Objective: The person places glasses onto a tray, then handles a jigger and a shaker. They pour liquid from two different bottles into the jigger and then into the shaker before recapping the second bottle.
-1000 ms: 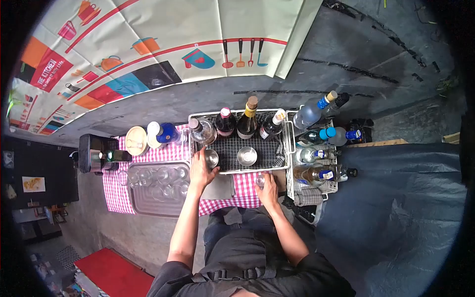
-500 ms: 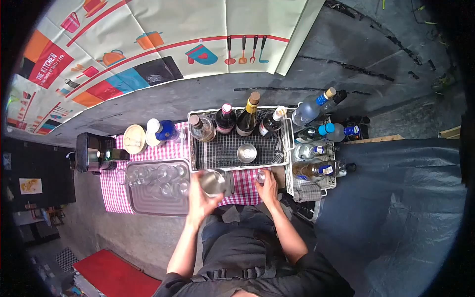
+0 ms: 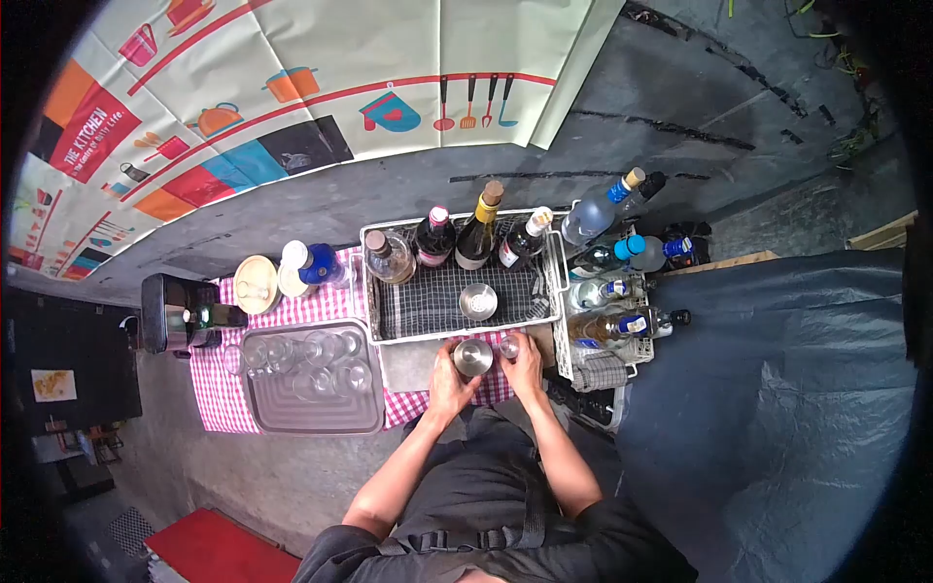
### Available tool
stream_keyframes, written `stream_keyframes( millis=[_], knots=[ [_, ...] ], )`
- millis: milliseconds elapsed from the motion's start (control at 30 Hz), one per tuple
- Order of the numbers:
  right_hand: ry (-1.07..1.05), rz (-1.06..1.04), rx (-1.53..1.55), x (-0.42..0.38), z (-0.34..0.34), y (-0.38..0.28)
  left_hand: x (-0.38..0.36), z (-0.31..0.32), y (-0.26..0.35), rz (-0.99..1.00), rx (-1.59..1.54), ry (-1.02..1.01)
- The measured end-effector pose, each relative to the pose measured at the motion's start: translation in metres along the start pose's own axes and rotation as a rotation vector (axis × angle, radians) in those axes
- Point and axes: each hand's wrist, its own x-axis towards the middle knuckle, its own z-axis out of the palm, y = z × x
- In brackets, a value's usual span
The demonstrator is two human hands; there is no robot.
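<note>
My left hand [image 3: 449, 391] is wrapped around a metal cocktail shaker cup [image 3: 473, 358], whose open mouth faces up. Just to its right, my right hand [image 3: 525, 373] has its fingers closed round a small clear glass [image 3: 509, 347]. Both vessels are close together at the front of the white crate, beside a flat greyish board [image 3: 413, 367]. Inside the crate, a metal piece with small holes [image 3: 477, 302], like a strainer top, lies on a dark checked cloth [image 3: 428, 309]. The undersides of the cup and glass are hidden.
The white wire crate [image 3: 447, 336] has several bottles along its back. More bottles, including a brown one [image 3: 595, 327], stand in a rack at right. At left, a grey tray [image 3: 309, 416] carries several clear glasses on a pink checked cloth [image 3: 216, 394], near a black appliance [image 3: 167, 313].
My left hand has brought the shaker cup rightward, close to the small glass. More of the greyish board shows now. My right hand keeps nearly the same place.
</note>
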Motion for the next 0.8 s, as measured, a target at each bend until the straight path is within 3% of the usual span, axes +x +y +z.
stream_keyframes(
  millis=[233, 333, 433, 567, 633, 700, 800],
  knots=[
    [0.014, -0.031, 0.000, 0.000, 0.005, 0.007, -0.011, -0.015, 0.009, 0.099, 0.051, 0.042],
    [-0.009, -0.051, 0.007, 0.000, 0.010, 0.020, -0.025, -0.042, 0.018, 0.216, 0.191, 0.217],
    [-0.012, -0.041, 0.030, -0.004, 0.012, 0.026, -0.006, -0.071, 0.016, 0.163, 0.151, 0.399],
    [0.042, -0.105, 0.024, -0.009, 0.003, 0.016, 0.087, -0.116, 0.026, 0.192, 0.227, 0.707],
    [0.032, -0.143, 0.000, -0.013, -0.001, 0.018, 0.122, -0.133, 0.036, 0.209, 0.213, 0.728],
    [-0.023, -0.058, 0.018, -0.021, -0.002, 0.025, 0.149, -0.141, 0.020, 0.186, 0.246, 0.577],
    [-0.007, -0.088, -0.049, -0.032, -0.013, 0.024, 0.177, -0.133, -0.002, 0.180, 0.152, 0.539]
  ],
)
